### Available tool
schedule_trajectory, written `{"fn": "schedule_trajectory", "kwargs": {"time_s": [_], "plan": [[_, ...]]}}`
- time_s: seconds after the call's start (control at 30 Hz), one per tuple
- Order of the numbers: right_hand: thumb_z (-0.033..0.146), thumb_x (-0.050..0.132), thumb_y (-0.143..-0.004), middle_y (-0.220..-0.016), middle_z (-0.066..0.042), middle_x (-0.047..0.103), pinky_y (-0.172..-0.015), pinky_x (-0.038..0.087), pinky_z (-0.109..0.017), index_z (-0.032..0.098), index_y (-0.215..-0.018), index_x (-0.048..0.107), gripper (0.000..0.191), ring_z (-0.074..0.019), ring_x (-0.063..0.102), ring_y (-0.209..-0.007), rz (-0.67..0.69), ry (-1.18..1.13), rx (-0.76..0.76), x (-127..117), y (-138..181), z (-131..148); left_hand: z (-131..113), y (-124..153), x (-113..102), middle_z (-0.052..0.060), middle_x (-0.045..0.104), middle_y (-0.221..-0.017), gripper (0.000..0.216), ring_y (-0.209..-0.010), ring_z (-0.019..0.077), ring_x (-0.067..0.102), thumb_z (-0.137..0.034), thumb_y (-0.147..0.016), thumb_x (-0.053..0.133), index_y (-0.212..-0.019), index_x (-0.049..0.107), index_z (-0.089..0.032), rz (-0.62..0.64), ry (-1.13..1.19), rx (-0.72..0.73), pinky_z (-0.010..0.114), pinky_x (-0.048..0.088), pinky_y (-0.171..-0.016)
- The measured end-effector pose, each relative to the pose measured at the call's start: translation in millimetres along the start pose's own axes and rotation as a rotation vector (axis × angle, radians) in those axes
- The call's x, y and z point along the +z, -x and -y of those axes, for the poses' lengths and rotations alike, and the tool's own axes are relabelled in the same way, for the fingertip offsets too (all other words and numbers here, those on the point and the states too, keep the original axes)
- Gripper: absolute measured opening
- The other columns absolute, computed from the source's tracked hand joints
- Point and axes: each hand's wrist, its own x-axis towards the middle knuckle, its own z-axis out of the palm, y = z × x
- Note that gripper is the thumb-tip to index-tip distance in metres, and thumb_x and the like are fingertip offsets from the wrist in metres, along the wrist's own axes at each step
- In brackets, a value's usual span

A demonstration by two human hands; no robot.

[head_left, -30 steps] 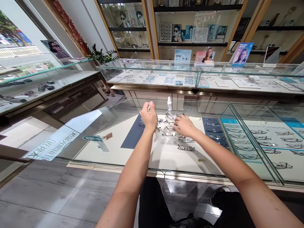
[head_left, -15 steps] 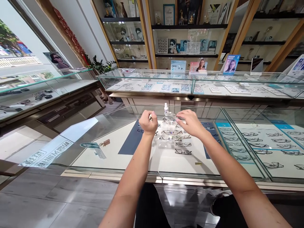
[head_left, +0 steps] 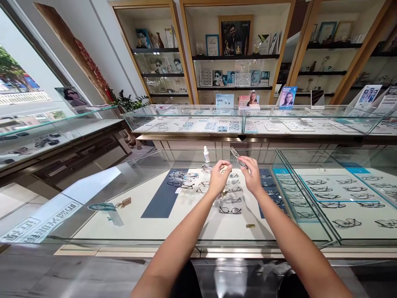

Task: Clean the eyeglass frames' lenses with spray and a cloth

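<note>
My right hand (head_left: 251, 176) holds a pair of eyeglasses (head_left: 235, 153), tilted up above the glass counter, with fingers and thumb closed on the frame. Beside it, my left hand (head_left: 219, 178) is closed, its fingers curled toward the thumb. A bit of something pale shows in that grip, too small to name. Just left of the hands, a small white bottle (head_left: 206, 155) stands upright on the counter top. Under the glass, several eyeglasses (head_left: 230, 210) lie in rows below my hands, partly hidden by them.
The glass display counter (head_left: 124, 225) stretches across in front of me. More eyeglasses (head_left: 346, 223) lie in its right section. A wooden tag (head_left: 125, 202) and a gold-coloured piece (head_left: 250, 226) are near the front. Another showcase (head_left: 186, 138) stands behind.
Both hands have come closer together; the left has opened slightly from a fist. The eyeglasses are now raised and tilted in my right hand. The view has shifted upward.
</note>
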Motion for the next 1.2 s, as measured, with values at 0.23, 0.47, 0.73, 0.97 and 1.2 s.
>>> {"fn": "schedule_trajectory", "kwargs": {"time_s": [0.23, 0.47, 0.73, 0.97, 1.2], "plan": [[0.04, 0.053, -0.108, -0.144, -0.011, 0.074, -0.118, 0.046, -0.059, 0.028, -0.143, 0.073, 0.042, -0.034, 0.061, -0.135, 0.072, -0.012, -0.158, 5, 6, 10, -2, 0, -3, 0.008, 0.079, -0.105, 0.03, -0.103, 0.0233, 0.074, -0.047, -0.093, 0.079, -0.102, 0.074, -0.019, -0.023, -0.006, 0.055, 0.036, 0.056, -0.098], [0.037, 0.052, -0.107, -0.15, -0.013, 0.071, -0.12, 0.047, -0.062, 0.026, -0.151, 0.066, 0.047, -0.0352, 0.058, -0.138, 0.073, 0.076, -0.298, 6, 8, 16, -13, 5, -2, 0.006, 0.081, -0.098, 0.022, -0.096, 0.022, 0.075, -0.041, -0.093, 0.079, -0.095, 0.074, -0.02, -0.083, -0.067, 0.168, 0.035, 0.059, -0.093], [0.043, 0.054, -0.104, -0.159, -0.013, 0.062, -0.121, 0.044, -0.066, 0.03, -0.156, 0.061, 0.055, -0.0384, 0.054, -0.145, 0.054, 0.094, -0.267, 9, 12, 31, -12, 12, -6, 0.005, 0.083, -0.1, 0.01, -0.092, 0.0203, 0.078, -0.031, -0.101, 0.073, -0.102, 0.076, -0.022, -0.18, -0.3, 0.469, 0.033, 0.06, -0.086], [0.051, 0.059, -0.1, -0.142, -0.015, 0.059, -0.108, 0.05, -0.057, 0.025, -0.145, 0.071, 0.054, -0.0352, 0.059, -0.127, -0.014, 0.0, -0.171, 13, 18, 50, -8, 11, -14, 0.008, 0.082, -0.103, 0.019, -0.094, 0.0198, 0.078, -0.04, -0.105, 0.069, -0.107, 0.075, -0.022, -0.192, -0.395, 0.678, 0.031, 0.062, -0.084], [0.052, 0.069, -0.098, -0.084, -0.003, 0.065, -0.079, 0.053, -0.035, 0.022, -0.1, 0.08, 0.032, -0.0191, 0.058, -0.079, 0.009, -0.756, 0.532, 15, 5, 43, -9, 8, -21, 0.01, 0.084, -0.113, 0.018, -0.101, 0.021, 0.081, -0.035, -0.106, 0.064, -0.104, 0.079, -0.025, -0.095, -0.543, 0.738, 0.029, 0.063, -0.082]]}}
